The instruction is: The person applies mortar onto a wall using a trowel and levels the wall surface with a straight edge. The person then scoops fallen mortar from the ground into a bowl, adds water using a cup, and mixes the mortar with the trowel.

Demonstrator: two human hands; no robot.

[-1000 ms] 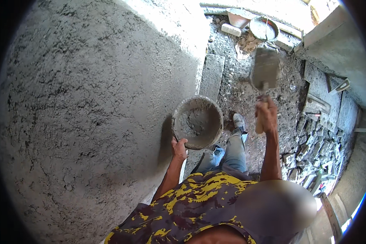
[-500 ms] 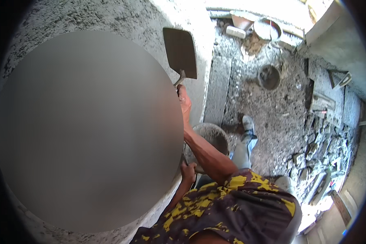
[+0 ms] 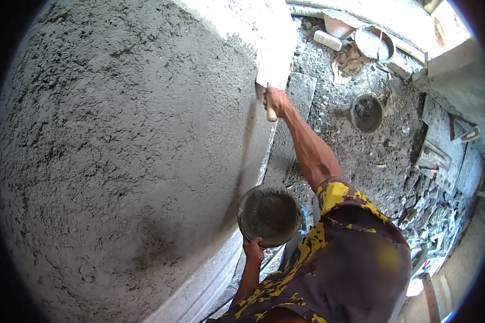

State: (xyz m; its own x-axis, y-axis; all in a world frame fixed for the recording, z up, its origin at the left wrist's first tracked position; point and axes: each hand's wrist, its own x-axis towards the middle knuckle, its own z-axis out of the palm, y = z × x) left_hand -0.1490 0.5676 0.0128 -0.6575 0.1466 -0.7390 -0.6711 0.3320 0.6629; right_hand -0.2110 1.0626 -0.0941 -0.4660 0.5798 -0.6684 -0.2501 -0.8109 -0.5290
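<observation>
My right hand is closed round the wooden handle of a trowel. The trowel's blade is washed out by glare and lies at the far right edge of the rough grey plastered wall; whether it touches cannot be told. Nearer to me, my left hand grips the rim of a round, shallow pan. Wet grey mortar coats the inside of this pan, which sits beside the wall's lower edge.
On the rubble-strewn floor stands a bucket of grey material. Farther back are a white block, a tapered pot and a round basin. To the right, a hand float and another trowel rest on boards.
My right hand and trowel have moved; the blade, dark and raised before, now sits at the bright wall edge. The pan, partly hidden behind my arm earlier, shows fully now.
</observation>
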